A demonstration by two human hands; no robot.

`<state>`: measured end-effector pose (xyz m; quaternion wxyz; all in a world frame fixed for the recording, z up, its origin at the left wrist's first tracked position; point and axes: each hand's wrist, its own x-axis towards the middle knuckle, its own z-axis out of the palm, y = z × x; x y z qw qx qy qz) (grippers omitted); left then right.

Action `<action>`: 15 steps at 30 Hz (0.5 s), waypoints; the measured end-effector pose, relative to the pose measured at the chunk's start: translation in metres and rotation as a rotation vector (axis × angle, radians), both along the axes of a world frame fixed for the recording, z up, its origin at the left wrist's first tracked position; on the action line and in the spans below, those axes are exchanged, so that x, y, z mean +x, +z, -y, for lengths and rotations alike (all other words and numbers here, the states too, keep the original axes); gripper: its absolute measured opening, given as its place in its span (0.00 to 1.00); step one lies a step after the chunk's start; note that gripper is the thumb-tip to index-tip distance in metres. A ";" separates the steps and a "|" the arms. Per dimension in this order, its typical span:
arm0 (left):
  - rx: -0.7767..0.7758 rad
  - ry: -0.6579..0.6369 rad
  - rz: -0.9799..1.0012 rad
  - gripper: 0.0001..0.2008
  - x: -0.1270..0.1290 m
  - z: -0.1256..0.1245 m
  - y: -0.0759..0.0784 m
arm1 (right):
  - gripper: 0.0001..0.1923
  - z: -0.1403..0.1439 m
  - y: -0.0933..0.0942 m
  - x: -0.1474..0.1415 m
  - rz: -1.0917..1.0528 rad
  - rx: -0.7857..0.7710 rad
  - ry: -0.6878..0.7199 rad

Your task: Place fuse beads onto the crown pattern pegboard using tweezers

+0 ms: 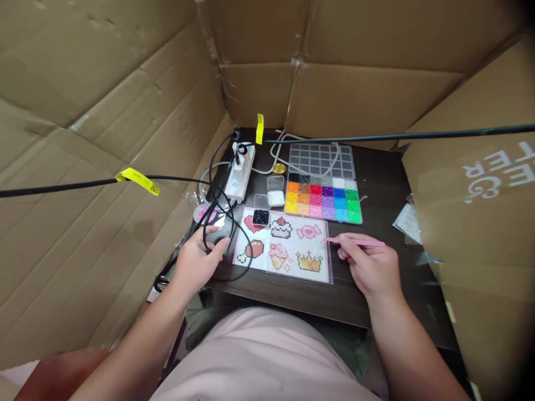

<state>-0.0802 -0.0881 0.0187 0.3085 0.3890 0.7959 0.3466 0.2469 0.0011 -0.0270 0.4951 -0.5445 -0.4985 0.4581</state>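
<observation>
- right hand [370, 267] pinches thin pink tweezers [355, 241] just off the right edge of the printed pixel pattern sheet [284, 245]
- left hand [198, 262] rests loosely open, holding nothing, by the black cables [217, 223] at the dark wooden table's [292, 295] left edge
- looks like bead picking; next grab needs a precise dip into the multicoloured bead tray [324, 197] toward the back edge

We are seeing the right hand [370, 267] covering the middle of the pink tweezers [355, 241], the tips too fine to tell apart. The black cables [217, 184] are hiding part of the pattern sheet [284, 245]. Individual beads in the bead tray [322, 199] are blurring together.
</observation>
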 end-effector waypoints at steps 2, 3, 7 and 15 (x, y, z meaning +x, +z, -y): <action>-0.048 -0.021 0.025 0.29 0.002 0.009 0.004 | 0.13 0.002 -0.001 0.001 -0.003 0.010 0.002; -0.062 -0.035 0.045 0.29 0.003 0.013 0.005 | 0.13 0.003 0.000 0.001 -0.006 0.012 0.004; -0.028 -0.075 0.126 0.27 0.013 0.019 0.005 | 0.11 0.004 0.002 0.000 -0.019 -0.004 0.012; 0.060 -0.124 0.021 0.17 0.020 0.029 0.008 | 0.11 0.004 0.009 -0.003 -0.136 -0.049 -0.020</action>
